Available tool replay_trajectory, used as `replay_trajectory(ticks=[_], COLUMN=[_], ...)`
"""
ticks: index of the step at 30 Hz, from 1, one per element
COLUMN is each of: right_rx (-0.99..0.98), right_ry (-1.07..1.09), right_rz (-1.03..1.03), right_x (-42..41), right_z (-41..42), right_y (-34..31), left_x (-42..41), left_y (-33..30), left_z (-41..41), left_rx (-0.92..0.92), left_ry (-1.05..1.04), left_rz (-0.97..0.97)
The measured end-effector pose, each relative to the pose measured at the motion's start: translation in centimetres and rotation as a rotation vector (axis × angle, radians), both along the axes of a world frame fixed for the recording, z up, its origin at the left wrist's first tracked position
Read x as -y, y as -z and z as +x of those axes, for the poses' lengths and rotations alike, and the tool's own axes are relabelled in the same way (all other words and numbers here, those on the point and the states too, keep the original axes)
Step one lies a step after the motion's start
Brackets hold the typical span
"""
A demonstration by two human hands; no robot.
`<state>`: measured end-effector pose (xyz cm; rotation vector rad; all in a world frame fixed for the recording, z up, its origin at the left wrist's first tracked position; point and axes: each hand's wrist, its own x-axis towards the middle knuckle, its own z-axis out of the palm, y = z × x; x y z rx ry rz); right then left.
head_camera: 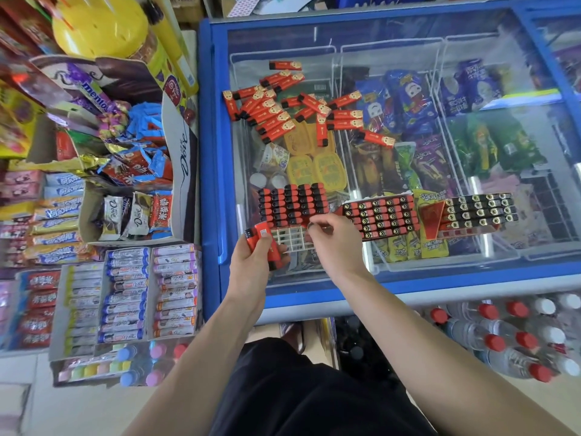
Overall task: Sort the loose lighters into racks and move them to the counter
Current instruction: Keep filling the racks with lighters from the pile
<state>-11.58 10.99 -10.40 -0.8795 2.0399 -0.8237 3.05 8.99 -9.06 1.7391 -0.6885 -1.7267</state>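
3 racks sit along freezer lid's (pixel 408 278) near edge: left rack (pixel 290 212) part-filled, 2 others (pixel 380 217) full. Left hand (pixel 251 262) grips several lighters (pixel 262 243); right hand (pixel 336 237) pinches 1 into an empty slot. Loose lighters (pixel 283 105) remain far-left; nothing moved to the counter yet.

Left hand (pixel 251 262) grips red lighters (pixel 265 245); right hand (pixel 334 239) perhaps pinches one over the part-filled rack (pixel 292 215).

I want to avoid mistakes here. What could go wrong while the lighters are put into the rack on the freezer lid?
1. The left hand grips several lighters at once; one may slip out.
2. The loose pile lies on the smooth glass lid; a nudge may scatter it.
3. The right hand works at the half-filled rack, which may shift or tip.
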Motion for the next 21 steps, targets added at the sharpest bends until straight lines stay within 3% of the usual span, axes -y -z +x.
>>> replay_trajectory(ticks=[12,16,21], right_rx=[0.127,0.163,0.409], right_ry=[0.145,0.065,-0.184], right_rz=[0.092,0.038,0.022], right_x=[1.3,-0.2,-2.4], right_z=[0.3,0.3,0.1], right_y=[-1.5,-2.9,-4.3], left_x=[-0.1,-0.1,-0.2], left_y=[-0.8,-0.6,-0.6], left_z=[-0.6,-0.7,-0.9], left_rx=[-0.198,-0.230,-0.227], left_ry=[0.005,-0.029,-0.012], left_rz=[0.127,0.126,0.116])
